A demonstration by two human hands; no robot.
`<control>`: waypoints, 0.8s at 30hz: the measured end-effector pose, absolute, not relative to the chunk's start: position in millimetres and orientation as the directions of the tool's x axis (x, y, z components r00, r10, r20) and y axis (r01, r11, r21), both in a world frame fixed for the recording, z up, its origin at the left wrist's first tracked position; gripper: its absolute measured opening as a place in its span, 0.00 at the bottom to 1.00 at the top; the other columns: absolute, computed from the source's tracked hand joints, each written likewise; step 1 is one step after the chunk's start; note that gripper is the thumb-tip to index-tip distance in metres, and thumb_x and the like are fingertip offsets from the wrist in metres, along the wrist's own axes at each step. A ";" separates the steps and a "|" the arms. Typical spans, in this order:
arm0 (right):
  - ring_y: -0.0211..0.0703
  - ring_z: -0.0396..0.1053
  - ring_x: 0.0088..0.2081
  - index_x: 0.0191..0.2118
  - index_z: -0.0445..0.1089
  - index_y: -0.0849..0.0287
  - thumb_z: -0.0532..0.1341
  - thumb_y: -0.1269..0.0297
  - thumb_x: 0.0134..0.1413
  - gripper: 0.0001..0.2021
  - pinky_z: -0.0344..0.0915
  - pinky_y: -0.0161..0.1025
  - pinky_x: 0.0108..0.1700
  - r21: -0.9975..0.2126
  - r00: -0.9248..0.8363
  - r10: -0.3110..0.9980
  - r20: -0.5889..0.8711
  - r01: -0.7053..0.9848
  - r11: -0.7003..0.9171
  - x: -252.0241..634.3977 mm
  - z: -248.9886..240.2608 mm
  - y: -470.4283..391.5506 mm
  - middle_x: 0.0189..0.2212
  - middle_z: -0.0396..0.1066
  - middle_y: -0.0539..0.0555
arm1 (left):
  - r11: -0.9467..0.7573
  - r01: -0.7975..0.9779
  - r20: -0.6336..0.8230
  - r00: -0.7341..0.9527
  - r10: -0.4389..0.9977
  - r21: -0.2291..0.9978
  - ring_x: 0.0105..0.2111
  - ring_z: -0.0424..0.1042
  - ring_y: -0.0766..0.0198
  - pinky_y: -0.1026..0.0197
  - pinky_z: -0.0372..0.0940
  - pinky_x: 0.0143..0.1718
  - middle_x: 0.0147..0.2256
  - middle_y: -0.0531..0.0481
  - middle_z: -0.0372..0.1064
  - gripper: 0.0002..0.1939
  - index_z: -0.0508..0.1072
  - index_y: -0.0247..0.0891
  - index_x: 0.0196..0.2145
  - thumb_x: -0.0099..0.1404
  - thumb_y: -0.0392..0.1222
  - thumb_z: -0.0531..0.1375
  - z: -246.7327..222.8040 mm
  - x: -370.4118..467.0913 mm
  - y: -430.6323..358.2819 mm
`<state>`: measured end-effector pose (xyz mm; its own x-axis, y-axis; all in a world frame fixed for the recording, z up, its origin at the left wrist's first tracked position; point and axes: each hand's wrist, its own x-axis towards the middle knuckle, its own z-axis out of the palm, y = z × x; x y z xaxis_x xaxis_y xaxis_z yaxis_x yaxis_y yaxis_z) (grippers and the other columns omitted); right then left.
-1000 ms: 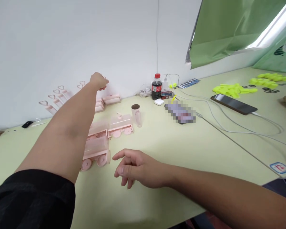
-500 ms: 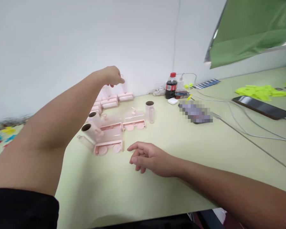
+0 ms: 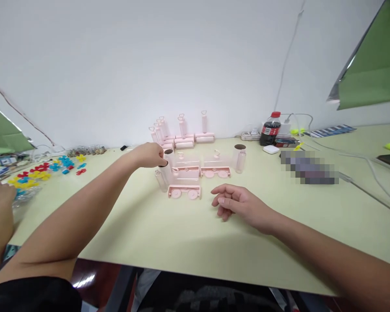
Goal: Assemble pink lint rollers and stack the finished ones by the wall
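My left hand (image 3: 150,155) reaches across to the near left roll (image 3: 168,174), a pale lint-roller refill with a brown cardboard core. Its curled fingers close at the roll's top rim; the exact grip is partly hidden. A small clear pink roller piece (image 3: 161,182) leans beside this roll. To the right lies an open pink case (image 3: 184,192) with two round discs and a raised clear lid. My right hand (image 3: 235,201) hovers over the table, empty, fingers loosely bent and apart. Beyond it are another open pink case (image 3: 215,172) and an upright roll (image 3: 239,158).
Along the wall, pink lint rollers (image 3: 182,126) with heart-shaped tops stand on closed pink cases (image 3: 184,142). A cola bottle (image 3: 271,129), white case (image 3: 271,149), cables and phone stand right. Colourful plastic pieces (image 3: 40,173) and another person's hand (image 3: 0,203) are left.
My left hand has come down and back from the pink rollers at the wall to the near left roll. The view has swung left. My right hand keeps its loose pose.
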<state>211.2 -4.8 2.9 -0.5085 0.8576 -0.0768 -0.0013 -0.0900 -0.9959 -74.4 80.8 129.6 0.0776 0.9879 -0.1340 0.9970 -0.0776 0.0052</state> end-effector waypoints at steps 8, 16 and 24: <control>0.39 0.71 0.31 0.45 0.69 0.59 0.66 0.55 0.53 0.17 0.69 0.42 0.36 -0.998 -0.604 0.795 -0.058 0.018 -0.059 217.2 1.9 -8.9 0.38 0.71 0.55 | -0.109 0.993 -0.159 0.100 0.982 -0.048 0.27 0.71 0.55 0.59 0.53 0.25 0.27 0.46 0.72 0.12 0.66 0.41 0.20 0.47 0.50 0.64 117.3 -62.8 90.7; 0.41 0.70 0.36 0.48 0.70 0.58 0.66 0.53 0.54 0.20 0.70 0.44 0.40 -0.996 -0.704 0.706 -0.074 0.025 -0.080 220.3 0.1 -11.3 0.42 0.70 0.57 | 0.003 0.994 0.246 -0.031 0.969 0.112 0.27 0.68 0.56 0.58 0.53 0.25 0.24 0.48 0.68 0.12 0.68 0.43 0.25 0.52 0.52 0.63 181.3 -70.7 34.2; 0.54 0.67 0.51 0.64 0.56 0.44 0.70 0.42 0.42 0.44 0.68 0.50 0.49 -0.966 -0.568 0.791 0.227 -0.236 0.107 220.3 -5.7 -15.2 0.59 0.61 0.60 | -0.265 0.391 0.175 0.250 0.952 0.881 0.30 0.69 0.62 0.58 0.65 0.32 0.29 0.50 0.69 0.17 0.60 0.44 0.32 0.61 0.61 0.54 60.7 15.0 -33.3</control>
<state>220.3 -15.2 -5.7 -0.5681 0.7912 0.2266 -0.2364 0.1069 -0.9658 15.0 -33.3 60.7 0.2501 0.9523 0.1751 0.3910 -0.2648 0.8815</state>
